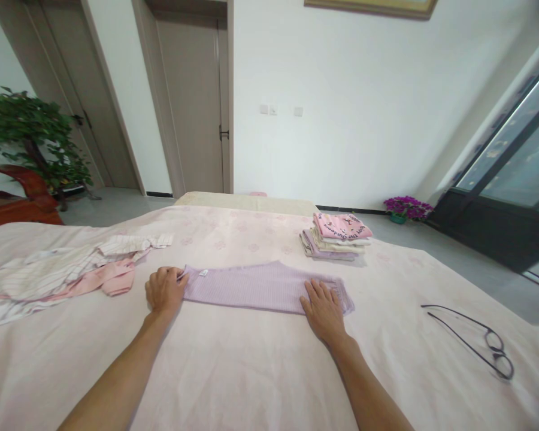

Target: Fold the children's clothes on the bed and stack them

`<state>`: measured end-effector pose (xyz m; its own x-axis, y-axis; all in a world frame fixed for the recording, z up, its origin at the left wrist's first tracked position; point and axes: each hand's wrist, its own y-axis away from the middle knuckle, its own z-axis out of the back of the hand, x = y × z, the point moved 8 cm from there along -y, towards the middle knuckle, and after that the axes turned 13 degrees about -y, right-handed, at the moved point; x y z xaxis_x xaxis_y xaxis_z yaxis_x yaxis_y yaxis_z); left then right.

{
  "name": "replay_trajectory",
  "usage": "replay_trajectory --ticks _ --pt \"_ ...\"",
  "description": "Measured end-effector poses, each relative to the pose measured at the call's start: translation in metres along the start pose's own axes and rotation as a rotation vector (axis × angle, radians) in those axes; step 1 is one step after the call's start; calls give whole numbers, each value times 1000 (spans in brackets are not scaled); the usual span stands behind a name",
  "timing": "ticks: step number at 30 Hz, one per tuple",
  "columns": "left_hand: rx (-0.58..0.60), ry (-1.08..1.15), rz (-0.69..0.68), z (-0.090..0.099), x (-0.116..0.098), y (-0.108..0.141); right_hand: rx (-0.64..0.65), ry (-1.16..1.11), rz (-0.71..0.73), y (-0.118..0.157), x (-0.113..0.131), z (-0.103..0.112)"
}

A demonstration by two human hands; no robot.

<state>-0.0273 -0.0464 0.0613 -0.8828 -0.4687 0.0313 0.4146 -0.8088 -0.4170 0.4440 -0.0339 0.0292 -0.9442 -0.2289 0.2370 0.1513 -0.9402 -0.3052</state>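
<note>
The left hand (165, 289) pinches with curled fingers one end of the lilac garment (247, 287), the right hand (324, 308) rests flat, fingers slightly parted, near its other end, upon pink cloth (251, 371) near the folded stack (341, 236).

Layout on the cloth (242, 365): centre, a garment (251, 288), left hand (165, 289) at its left end, right hand (322, 305) on its right; left, a clothes heap (72, 269); beyond the right hand, a clothes stack (341, 233); right, eyeglasses (497, 354).
</note>
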Motion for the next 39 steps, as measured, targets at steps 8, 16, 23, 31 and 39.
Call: replay_trajectory --ticks 8,16,23,31,39 --pt "230 51 100 -25 15 -5 26 29 -27 1 1 0" --pt "353 100 82 -36 15 -5 42 63 -44 1 1 0" --pt "535 125 100 -50 20 -19 30 53 -39 1 1 0" --pt "454 265 83 -45 11 -19 27 44 -36 1 2 1" --pt "257 497 120 -1 -18 -16 18 33 -40 3 5 7"
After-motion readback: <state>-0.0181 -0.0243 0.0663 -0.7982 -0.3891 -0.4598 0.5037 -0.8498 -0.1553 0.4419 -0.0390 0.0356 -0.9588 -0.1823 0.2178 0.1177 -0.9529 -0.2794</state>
